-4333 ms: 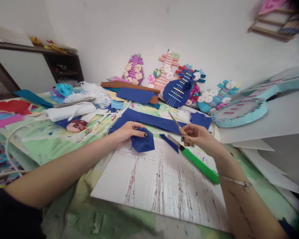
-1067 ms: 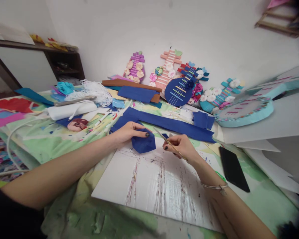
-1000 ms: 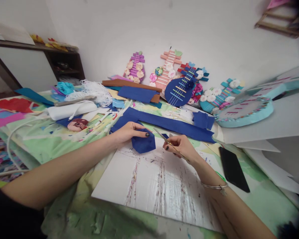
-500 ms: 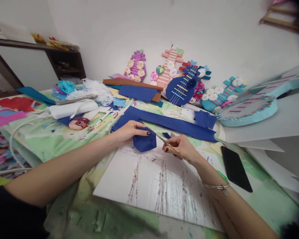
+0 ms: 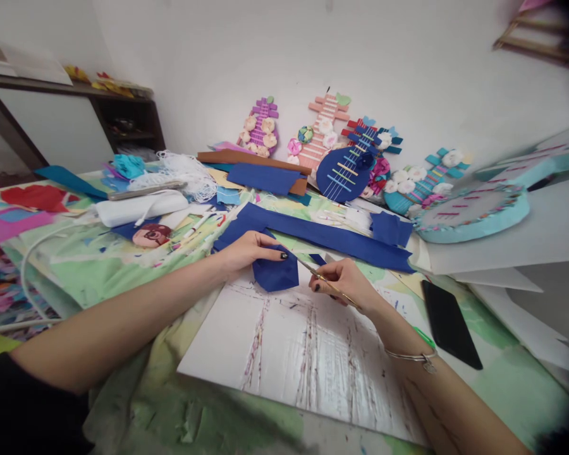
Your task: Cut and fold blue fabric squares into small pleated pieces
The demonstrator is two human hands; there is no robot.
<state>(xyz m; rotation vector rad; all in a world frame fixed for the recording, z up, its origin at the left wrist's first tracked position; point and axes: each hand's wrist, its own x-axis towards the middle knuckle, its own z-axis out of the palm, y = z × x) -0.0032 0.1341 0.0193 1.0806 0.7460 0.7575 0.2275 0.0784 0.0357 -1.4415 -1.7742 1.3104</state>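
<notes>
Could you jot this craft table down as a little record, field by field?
Left hand: pinches an angular dark-blue paper piece
Right hand: holds a slim gold-handled metal tool, tip near the paper's edge; contact unclear
Below hands: scuffed white rectangular board
Beside right forearm: flat black rectangular slab
Behind hands: long dark-blue paper strip

Light moderate, diffuse, slightly dim; wall evenly grey. Glare streaks across white board, soft shadow on green cloth along its near edge. Cabinet shelf dark inside. Centre fairly clear: blue piece and scissors readable, fine detail soft. Wide-angle stretching towards edges; wooden frame blurred. Black, fuzzy patches at right-hand corners.
</notes>
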